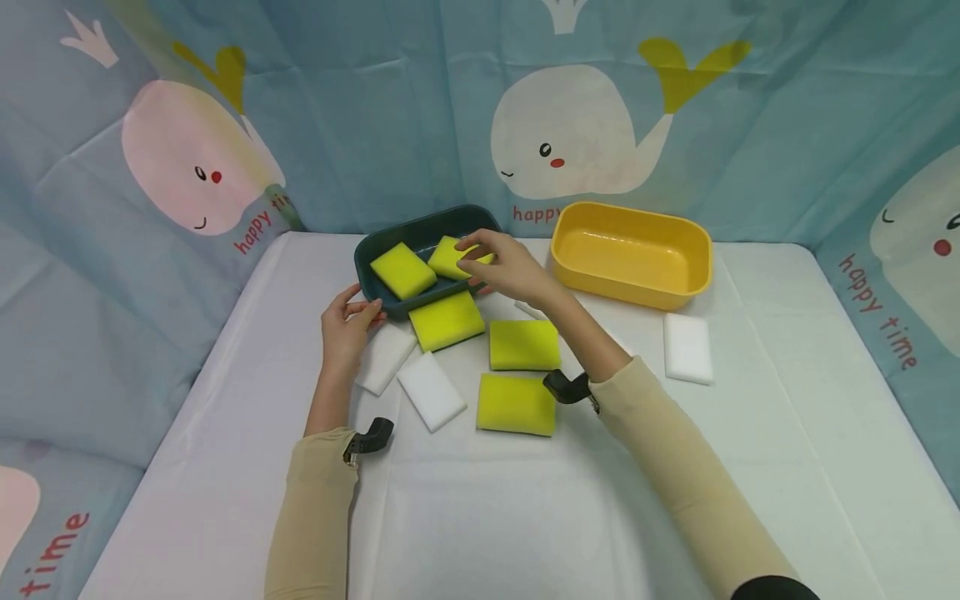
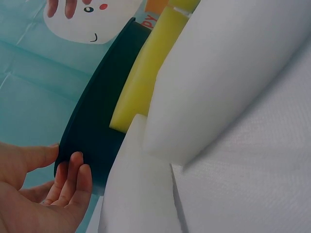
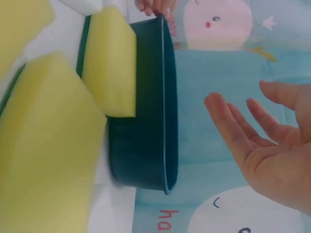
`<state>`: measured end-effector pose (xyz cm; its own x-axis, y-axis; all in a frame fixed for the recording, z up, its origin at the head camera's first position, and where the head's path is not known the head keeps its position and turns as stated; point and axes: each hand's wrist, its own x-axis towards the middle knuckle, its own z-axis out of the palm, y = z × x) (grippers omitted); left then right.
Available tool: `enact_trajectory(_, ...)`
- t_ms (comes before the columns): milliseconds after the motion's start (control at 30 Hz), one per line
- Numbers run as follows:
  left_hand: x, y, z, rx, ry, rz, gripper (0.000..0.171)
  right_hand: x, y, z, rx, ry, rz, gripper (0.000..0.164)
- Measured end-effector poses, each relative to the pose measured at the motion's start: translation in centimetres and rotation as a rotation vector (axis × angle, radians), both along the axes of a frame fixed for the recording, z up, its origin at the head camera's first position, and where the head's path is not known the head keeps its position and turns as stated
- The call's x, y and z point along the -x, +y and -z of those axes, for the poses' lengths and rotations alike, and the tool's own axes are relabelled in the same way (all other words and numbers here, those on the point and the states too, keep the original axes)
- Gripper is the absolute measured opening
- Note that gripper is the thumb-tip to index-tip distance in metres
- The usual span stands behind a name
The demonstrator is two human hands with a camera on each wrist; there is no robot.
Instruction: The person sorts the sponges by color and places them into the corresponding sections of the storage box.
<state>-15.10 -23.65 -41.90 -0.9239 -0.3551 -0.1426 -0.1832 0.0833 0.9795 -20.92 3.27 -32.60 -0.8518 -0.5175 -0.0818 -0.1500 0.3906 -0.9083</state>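
Note:
My left hand (image 1: 344,333) pinches the near left corner of the dark green bin (image 2: 99,97) at its rim, thumb on one side and fingers on the other. Inside that bin lie two yellow sponges, one on the left (image 1: 402,271) and one on the right (image 1: 444,257). Above the right one hovers my right hand (image 1: 513,268), fingers spread and loosely bent. The right wrist view shows nothing between the fingers of this hand (image 3: 277,145). Another yellow sponge (image 1: 447,322) with a dark green underside leans at the front of the bin.
Two more yellow sponges (image 1: 524,345) lie before the bin, one behind the other. White foam pads (image 1: 431,392) lie in front on the left, and another pad (image 1: 688,348) on the right. A yellow bin (image 1: 630,293) stands back right, near the whale-print cloth (image 1: 465,100).

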Motion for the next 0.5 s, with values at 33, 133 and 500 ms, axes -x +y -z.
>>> enact_trajectory(33,0.0,0.0,0.0,0.001,0.003,0.000,0.062,-0.2,0.2,0.0,0.000,0.007,-0.004,0.040)
enact_trajectory(133,0.0,0.0,0.1,0.005,0.009,0.000,0.063,-0.6,1.0,0.0,0.004,0.031,-0.016,0.039)
enact_trajectory(500,0.0,0.0,0.1,0.005,0.007,0.007,0.064,-1.6,3.7,0.6,-0.012,0.105,-0.045,0.039)
